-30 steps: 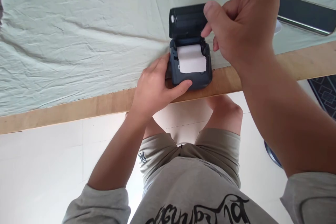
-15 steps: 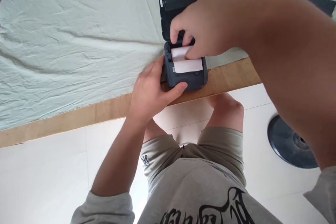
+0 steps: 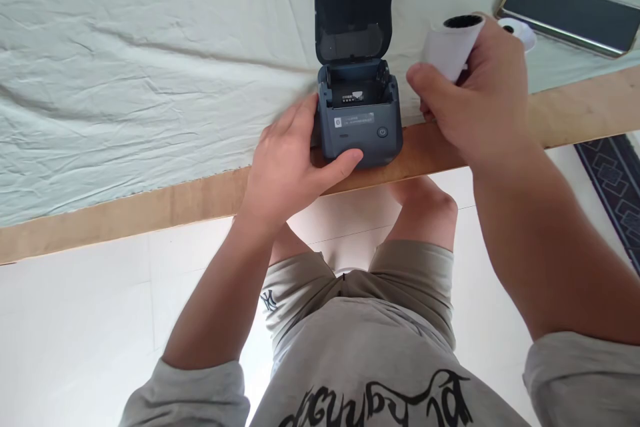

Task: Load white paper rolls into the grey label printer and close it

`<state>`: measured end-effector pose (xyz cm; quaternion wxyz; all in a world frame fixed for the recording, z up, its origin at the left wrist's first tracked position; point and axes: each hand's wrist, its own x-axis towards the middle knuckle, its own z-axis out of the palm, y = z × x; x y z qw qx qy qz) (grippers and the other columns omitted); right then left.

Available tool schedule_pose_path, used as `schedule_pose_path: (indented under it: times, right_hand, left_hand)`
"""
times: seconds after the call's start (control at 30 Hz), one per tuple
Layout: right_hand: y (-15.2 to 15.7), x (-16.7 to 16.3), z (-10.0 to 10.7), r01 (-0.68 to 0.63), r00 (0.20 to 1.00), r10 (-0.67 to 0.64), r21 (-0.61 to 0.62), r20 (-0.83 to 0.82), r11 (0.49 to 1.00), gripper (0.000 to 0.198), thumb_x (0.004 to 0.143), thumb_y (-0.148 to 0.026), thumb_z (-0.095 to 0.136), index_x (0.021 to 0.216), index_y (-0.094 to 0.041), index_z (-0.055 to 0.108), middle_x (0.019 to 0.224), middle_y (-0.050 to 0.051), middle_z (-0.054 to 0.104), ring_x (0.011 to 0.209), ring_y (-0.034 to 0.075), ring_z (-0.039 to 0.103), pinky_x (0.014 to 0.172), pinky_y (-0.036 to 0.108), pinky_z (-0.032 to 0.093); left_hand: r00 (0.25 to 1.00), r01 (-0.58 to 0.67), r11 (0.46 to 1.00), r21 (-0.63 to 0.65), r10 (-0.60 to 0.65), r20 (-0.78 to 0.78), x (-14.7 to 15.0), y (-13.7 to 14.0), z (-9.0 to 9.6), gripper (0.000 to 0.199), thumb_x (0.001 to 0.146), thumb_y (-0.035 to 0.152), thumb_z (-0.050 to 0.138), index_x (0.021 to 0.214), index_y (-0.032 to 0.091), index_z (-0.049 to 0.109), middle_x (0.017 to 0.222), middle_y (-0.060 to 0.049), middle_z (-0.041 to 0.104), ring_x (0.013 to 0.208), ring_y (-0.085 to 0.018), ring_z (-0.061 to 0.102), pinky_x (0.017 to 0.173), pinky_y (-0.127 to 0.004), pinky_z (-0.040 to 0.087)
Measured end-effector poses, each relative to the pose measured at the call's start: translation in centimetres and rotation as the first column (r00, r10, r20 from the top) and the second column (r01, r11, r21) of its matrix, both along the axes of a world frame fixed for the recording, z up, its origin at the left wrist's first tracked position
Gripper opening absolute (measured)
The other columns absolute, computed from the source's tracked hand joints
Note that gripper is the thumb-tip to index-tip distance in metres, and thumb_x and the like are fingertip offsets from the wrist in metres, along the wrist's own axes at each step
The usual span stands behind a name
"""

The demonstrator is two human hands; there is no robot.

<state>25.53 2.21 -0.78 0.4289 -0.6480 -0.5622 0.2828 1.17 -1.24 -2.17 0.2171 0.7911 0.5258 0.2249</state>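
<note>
A small dark blue label printer (image 3: 360, 143) sits at the table's near edge, its black lid (image 3: 356, 10) swung up and back. Its paper bay shows no roll inside. My left hand (image 3: 293, 157) grips the printer's left side, fingers along the side and thumb across the front. To the right of the printer, my right hand (image 3: 487, 90) is closed round a white paper roll (image 3: 447, 50), held tilted with its dark hollow core facing up. Just beyond that hand lies another small white roll (image 3: 524, 35), partly hidden by my fingers.
A dark smartphone (image 3: 573, 13) lies at the far right. Pale green cloth (image 3: 150, 73) covers the table, creased on the left, and a bare wooden edge (image 3: 165, 203) runs along the front. My knees are under the table; a dark patterned mat (image 3: 613, 177) is on the floor at right.
My right hand has lifted the paper roll out of the printer's bay and carried it to the right. The left hand keeps its grip on the printer.
</note>
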Motion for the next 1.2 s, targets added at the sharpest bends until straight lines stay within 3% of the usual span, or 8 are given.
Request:
schedule_pose_path:
  times: [0.13, 0.47, 0.57, 0.67, 0.73, 0.93, 1.07, 1.2]
  right_hand:
    - [0.6, -0.4, 0.8, 0.065, 0.971, -0.071, 0.032, 0.229, 0.997, 0.036, 0.077, -0.029, 0.077, 0.096, -0.013, 0.051, 0.101, 0.005, 0.060, 0.088, 0.007, 0.042, 0.097, 0.031, 0.044]
    - [-0.1, 1.7, -1.9, -0.039, 0.887, 0.000, 0.075, 0.462, 0.996, 0.069, 0.076, -0.036, 0.072, 0.141, -0.021, 0.052, 0.111, 0.008, 0.069, 0.099, 0.016, 0.063, 0.092, 0.037, 0.055]
    - [-1.3, 3.4, -1.1, -0.092, 0.864, -0.064, 0.282, 0.499, 0.955, 0.061, 0.083, -0.042, 0.067, 0.139, -0.021, 0.055, 0.144, 0.009, 0.060, 0.133, 0.021, 0.061, 0.111, 0.044, 0.054]
    - [-1.1, 6.4, -0.7, -0.103, 0.804, -0.240, 0.525, 0.544, 0.845, 0.052, 0.090, -0.042, 0.061, 0.137, -0.020, 0.060, 0.142, 0.009, 0.059, 0.138, 0.023, 0.058, 0.121, 0.048, 0.050]
    - [-0.1, 8.4, -1.3, -0.023, 0.817, -0.180, 0.342, 0.548, 0.939, 0.073, 0.076, -0.036, 0.074, 0.145, -0.021, 0.057, 0.155, 0.011, 0.049, 0.145, 0.023, 0.055, 0.123, 0.045, 0.050]
    - [2.2, 10.7, -3.9, 0.094, 0.856, -0.139, 0.113, 0.497, 0.989, 0.062, 0.071, -0.037, 0.080, 0.128, -0.022, 0.063, 0.141, 0.011, 0.061, 0.124, 0.019, 0.063, 0.117, 0.046, 0.053]
    - [2.3, 10.6, -4.7, 0.107, 0.880, -0.174, 0.174, 0.441, 0.979, 0.055, 0.073, -0.041, 0.080, 0.122, -0.022, 0.064, 0.128, 0.009, 0.065, 0.103, 0.013, 0.060, 0.106, 0.039, 0.054]
    - [2.1, 10.2, -4.6, 0.114, 0.902, -0.263, 0.400, 0.341, 0.909, 0.069, 0.068, -0.052, 0.082, 0.125, -0.021, 0.059, 0.120, 0.010, 0.062, 0.090, 0.009, 0.050, 0.084, 0.033, 0.046]
  left_hand:
    - [1.000, 0.002, 1.000, 0.001, -0.002, -0.029, -0.1, 0.0, -0.1, 0.087, 0.094, 0.067, 0.064, 0.162, 0.014, 0.051, 0.163, -0.017, 0.062, 0.149, -0.042, 0.060, 0.128, -0.056, 0.050]
    - [0.999, -0.008, 1.000, -0.017, 0.008, -0.036, 0.4, -0.2, 0.7, 0.090, 0.093, 0.065, 0.061, 0.162, 0.008, 0.051, 0.161, -0.017, 0.063, 0.148, -0.040, 0.061, 0.127, -0.055, 0.050]
    - [0.999, -0.007, 1.000, -0.027, 0.006, -0.032, 0.3, -0.2, 0.8, 0.089, 0.093, 0.064, 0.060, 0.162, 0.008, 0.053, 0.158, -0.017, 0.065, 0.145, -0.039, 0.063, 0.126, -0.054, 0.050]
    - [0.999, -0.003, 0.999, -0.036, 0.002, -0.038, 0.3, -0.3, 0.8, 0.087, 0.094, 0.063, 0.060, 0.162, 0.010, 0.052, 0.155, -0.017, 0.067, 0.143, -0.039, 0.064, 0.125, -0.053, 0.051]
    - [0.999, -0.012, 0.999, -0.038, 0.011, -0.038, 0.3, -0.3, 0.7, 0.087, 0.093, 0.064, 0.061, 0.163, 0.012, 0.051, 0.158, -0.016, 0.066, 0.145, -0.039, 0.062, 0.126, -0.054, 0.050]
    - [0.999, -0.014, 0.999, -0.039, 0.012, -0.047, 0.3, -0.2, 0.6, 0.087, 0.094, 0.065, 0.060, 0.163, 0.014, 0.051, 0.160, -0.015, 0.064, 0.146, -0.040, 0.061, 0.127, -0.055, 0.049]
    - [1.000, -0.011, 1.000, -0.029, 0.010, -0.028, 0.1, -0.2, 0.4, 0.085, 0.094, 0.067, 0.062, 0.161, 0.016, 0.053, 0.157, -0.016, 0.066, 0.145, -0.041, 0.063, 0.126, -0.056, 0.050]
    - [1.000, -0.013, 1.000, -0.022, 0.013, 0.004, 0.1, -0.2, 0.2, 0.085, 0.093, 0.069, 0.063, 0.160, 0.018, 0.055, 0.156, -0.015, 0.068, 0.144, -0.041, 0.063, 0.125, -0.057, 0.051]
